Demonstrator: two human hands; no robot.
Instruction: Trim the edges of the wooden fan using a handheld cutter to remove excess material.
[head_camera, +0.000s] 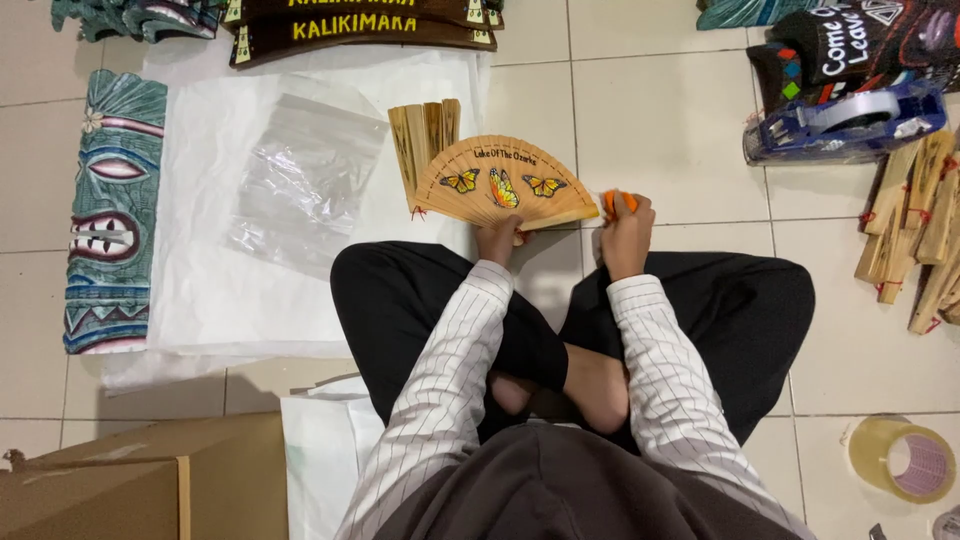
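Floor: pale tiles (660, 120), person sitting cross-legged, goods laid around within reach.
Left hand (497, 240): grip clamped on the pivot of the open wooden fan (505, 182), spread flat so the butterflies show.
Right hand (627, 232): closed around a small orange thing (616, 201) just beside the fan's right edge.
Near fan: folded fans (425, 135), clear bag (305, 180) on white sheet (200, 280).
Far right: tape dispenser (845, 122).

1. One open wooden fan (505, 185), three painted butterflies on it.
2. One clear plastic bag (305, 180).
3. One carved mask (115, 210).
4. One tape dispenser (845, 125).
5. One tape roll (905, 460).
6. One cardboard box (150, 480).
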